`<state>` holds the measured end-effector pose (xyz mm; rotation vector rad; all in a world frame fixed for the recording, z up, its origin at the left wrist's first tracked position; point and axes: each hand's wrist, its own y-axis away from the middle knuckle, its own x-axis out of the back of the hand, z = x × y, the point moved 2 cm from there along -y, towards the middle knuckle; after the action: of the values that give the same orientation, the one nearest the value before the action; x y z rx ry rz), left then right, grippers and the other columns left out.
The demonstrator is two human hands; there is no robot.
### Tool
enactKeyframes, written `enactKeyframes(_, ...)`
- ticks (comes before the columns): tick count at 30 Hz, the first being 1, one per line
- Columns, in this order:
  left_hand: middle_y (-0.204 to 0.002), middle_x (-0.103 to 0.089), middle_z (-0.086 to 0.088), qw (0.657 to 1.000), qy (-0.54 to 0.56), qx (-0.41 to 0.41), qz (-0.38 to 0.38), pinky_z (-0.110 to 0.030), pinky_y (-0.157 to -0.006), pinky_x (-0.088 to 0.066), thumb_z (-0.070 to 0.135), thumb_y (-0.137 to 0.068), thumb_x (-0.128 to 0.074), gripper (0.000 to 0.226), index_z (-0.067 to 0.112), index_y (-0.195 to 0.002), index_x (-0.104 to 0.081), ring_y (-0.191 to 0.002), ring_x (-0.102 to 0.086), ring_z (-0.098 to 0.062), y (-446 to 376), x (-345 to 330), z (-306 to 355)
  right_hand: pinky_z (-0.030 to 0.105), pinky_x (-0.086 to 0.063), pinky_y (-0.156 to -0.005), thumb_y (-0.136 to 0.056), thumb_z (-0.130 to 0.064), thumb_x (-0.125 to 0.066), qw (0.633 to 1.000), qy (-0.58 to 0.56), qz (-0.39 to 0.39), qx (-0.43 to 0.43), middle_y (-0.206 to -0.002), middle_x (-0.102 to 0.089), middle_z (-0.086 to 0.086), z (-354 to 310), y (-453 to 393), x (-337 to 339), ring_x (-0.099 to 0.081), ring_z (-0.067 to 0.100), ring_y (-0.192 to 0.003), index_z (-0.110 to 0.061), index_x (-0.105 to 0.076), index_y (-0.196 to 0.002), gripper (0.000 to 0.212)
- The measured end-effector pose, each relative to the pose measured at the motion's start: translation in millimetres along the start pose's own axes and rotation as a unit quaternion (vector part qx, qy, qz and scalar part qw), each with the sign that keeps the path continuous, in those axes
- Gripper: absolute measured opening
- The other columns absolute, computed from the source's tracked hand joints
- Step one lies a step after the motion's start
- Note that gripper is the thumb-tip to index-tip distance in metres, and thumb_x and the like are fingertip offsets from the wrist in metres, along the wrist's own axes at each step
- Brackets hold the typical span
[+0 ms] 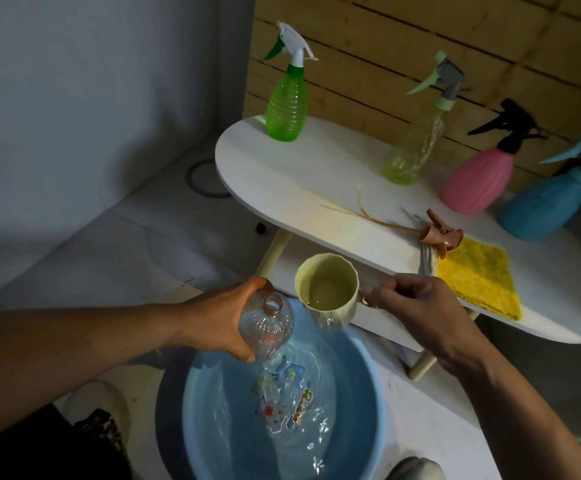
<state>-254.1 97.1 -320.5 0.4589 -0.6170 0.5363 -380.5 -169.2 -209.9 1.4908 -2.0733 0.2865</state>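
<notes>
Clear ribbed bottle [266, 329], its sprayer off and its pinkish neck open, sits in the left hand [219, 323], whose fingers and thumb are curled round the body. The bottle is tilted, mouth up and toward the right, and its base points down at the water. Just to its right the right hand [417, 313] pinches the handle of a pale yellow cup [327, 289], fingers folded in tight. The cup is held close to upright with a little water in its bottom, its rim near the bottle's neck but apart from it.

Both are held above the far edge of a blue basin [374, 427] on the floor, which holds rippling water over a bright cartoon print [282, 396] on its bottom.

Farther off and to the right stands a white oval table [299, 168]. On its near edge lie a brown spray head [441, 233] with its long tube and, touching it, a yellow cloth [479, 278]. Along the far side stand four spray bottles, left to right: a green one [287, 105], a yellowish see-through one [414, 147], a pink one [476, 181] and a blue one [542, 206].
</notes>
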Motion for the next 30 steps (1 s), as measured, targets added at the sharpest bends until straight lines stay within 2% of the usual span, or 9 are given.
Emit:
enactKeyframes(1, -0.123, -0.056, 0.023, 1.0, 0.0, -0.005, 0.0, -0.021, -0.084, -0.057, 0.041, -0.055, -0.098, 0.104, 0.049, -0.135, -0.032, -0.107, -0.062, 0.001, -1.3, -0.7, 1.7, 0.025, -0.04, -0.05, -0.083, -0.041, -0.079, 1.0, 0.008, 0.003, 0.013, -0.069, -0.069, 0.011, -5.1, 2.3, 0.2, -0.048, 0.007, -0.057, -0.017, -0.076, -0.072, 0.026)
enactKeyframes(3, -0.123, -0.058, 0.021, 1.0, 0.0, -0.012, 0.0, -0.028, -0.087, -0.06, 0.043, -0.053, -0.098, 0.103, 0.05, -0.133, -0.032, -0.108, -0.064, -0.001, -3.2, -1.7, 5.3, 0.017, -0.033, -0.045, -0.085, -0.04, -0.078, 0.999, 0.029, 0.012, 0.039, -0.059, -0.062, 0.0, -14.2, 6.5, 0.2, -0.041, 0.005, -0.05, -0.019, -0.074, -0.069, 0.027)
enactKeyframes(6, -0.125, -0.059, 0.02, 1.0, 0.002, -0.02, 0.004, -0.031, -0.087, -0.061, 0.044, -0.052, -0.098, 0.106, 0.049, -0.134, -0.032, -0.108, -0.065, -0.002, -5.0, -2.0, 7.9, 0.017, -0.036, -0.046, -0.086, -0.043, -0.077, 0.995, 0.07, 0.032, 0.07, -0.06, -0.064, -0.007, -22.6, 11.5, -0.7, -0.047, 0.003, -0.05, -0.023, -0.072, -0.069, 0.026)
enactKeyframes(10, -0.127, -0.056, 0.02, 0.999, -0.008, -0.029, 0.009, -0.025, -0.087, -0.06, 0.041, -0.056, -0.099, 0.105, 0.045, -0.136, -0.032, -0.111, -0.062, -0.002, -5.0, 0.3, 11.9, 0.033, -0.043, -0.054, -0.086, -0.049, -0.073, 0.984, 0.139, 0.074, 0.084, -0.063, -0.065, -0.008, -29.6, 17.0, -1.7, -0.055, 0.007, -0.058, -0.027, -0.071, -0.07, 0.028)
enactKeyframes(17, -0.127, -0.057, 0.018, 0.999, -0.023, -0.032, 0.011, -0.024, -0.085, -0.06, 0.041, -0.056, -0.1, 0.106, 0.044, -0.138, -0.032, -0.109, -0.063, -0.005, -5.1, 1.2, 13.0, 0.035, -0.047, -0.055, -0.088, -0.053, -0.069, 0.964, 0.224, 0.105, 0.098, -0.067, -0.066, -0.009, -38.1, 23.1, -6.7, -0.059, 0.01, -0.064, -0.027, -0.07, -0.075, 0.029)
enactKeyframes(21, -0.131, -0.057, 0.017, 0.999, -0.023, -0.036, 0.009, -0.031, -0.089, -0.061, 0.044, -0.054, -0.099, 0.108, 0.044, -0.138, -0.032, -0.112, -0.063, -0.006, -5.1, -0.1, 12.7, 0.031, -0.044, -0.053, -0.088, -0.054, -0.068, 0.958, 0.246, 0.098, 0.106, -0.07, -0.065, -0.012, -40.9, 25.5, -11.4, -0.058, 0.008, -0.065, -0.029, -0.071, -0.08, 0.027)
enactKeyframes(26, -0.131, -0.057, 0.015, 0.999, -0.026, -0.037, 0.009, -0.032, -0.089, -0.06, 0.046, -0.054, -0.099, 0.107, 0.043, -0.139, -0.032, -0.113, -0.063, -0.008, -5.5, -0.5, 13.2, 0.036, -0.052, -0.057, -0.087, -0.064, -0.059, 0.946, 0.282, 0.114, 0.115, -0.072, -0.065, -0.014, -40.2, 25.3, -14.3, -0.058, 0.006, -0.066, -0.032, -0.069, -0.082, 0.034)
enactKeyframes(30, -0.13, -0.056, 0.017, 0.999, -0.023, -0.039, 0.007, -0.024, -0.086, -0.059, 0.043, -0.056, -0.099, 0.106, 0.044, -0.138, -0.031, -0.111, -0.062, -0.005, -5.3, -1.4, 13.9, 0.032, -0.049, -0.055, -0.088, -0.063, -0.057, 0.934, 0.305, 0.124, 0.139, -0.073, -0.063, -0.014, -42.2, 26.9, -16.6, -0.056, 0.005, -0.064, -0.031, -0.069, -0.083, 0.035)
